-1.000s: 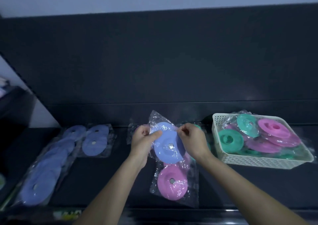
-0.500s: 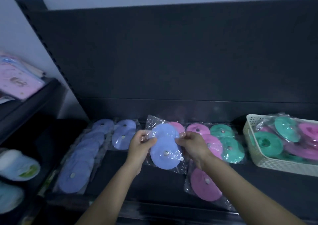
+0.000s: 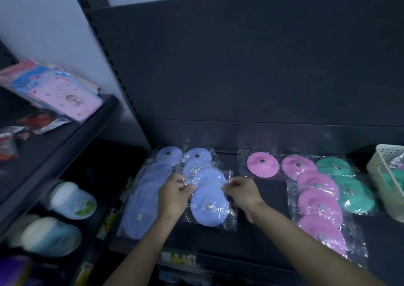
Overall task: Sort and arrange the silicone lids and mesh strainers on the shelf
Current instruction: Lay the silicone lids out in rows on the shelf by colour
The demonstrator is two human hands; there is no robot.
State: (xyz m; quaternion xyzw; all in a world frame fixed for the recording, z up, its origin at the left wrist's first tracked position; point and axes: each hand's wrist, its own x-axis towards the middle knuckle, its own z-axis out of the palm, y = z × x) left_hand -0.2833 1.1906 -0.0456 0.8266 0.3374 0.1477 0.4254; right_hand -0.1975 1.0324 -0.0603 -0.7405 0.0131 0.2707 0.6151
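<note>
A clear plastic pack with two blue silicone lids [image 3: 208,204] lies low over the dark shelf [image 3: 269,237]. My left hand [image 3: 173,195] pinches its left edge and my right hand [image 3: 242,195] pinches its right edge. It overlaps another blue pack [image 3: 196,157] behind it. A long row of blue lids [image 3: 144,200] lies to the left. Right of my hands are a single pink lid [image 3: 262,164], a column of pink lids [image 3: 318,204] and a column of green lids [image 3: 347,187].
A cream perforated basket [image 3: 384,176] with more packed lids stands at the far right. To the left, a neighbouring rack holds pink and blue packets [image 3: 61,91] above and round tubs [image 3: 72,200] below. The shelf's back panel [image 3: 240,67] rises right behind the lids.
My hands carried the blue lid pack leftward and down onto the blue group beside the second blue pack. The view swung left, so the basket slid to the right edge.
</note>
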